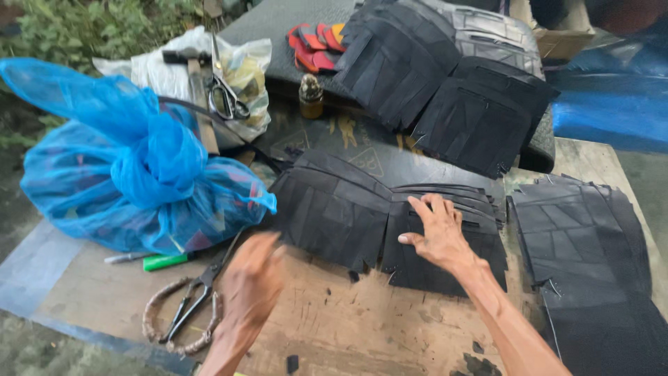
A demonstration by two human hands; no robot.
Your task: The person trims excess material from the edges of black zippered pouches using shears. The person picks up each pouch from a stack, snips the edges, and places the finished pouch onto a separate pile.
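At the centre of the board (362,327) lies a stack of cut sheets (348,209), with the right hand (437,233) flat on its near right part. A second stack (591,264) lies at three o'clock from it, just beside, and two more piles (445,83) at one o'clock, behind. At nine o'clock sits a knotted bag (132,167); before the bag, at eight o'clock, lie a marker (165,262) and shears (184,310). The left hand (254,278) is above the board just right of the shears. At eleven o'clock, scissors (228,97) rest on a plastic sack (243,69), and a small bottle (311,96) stands at twelve
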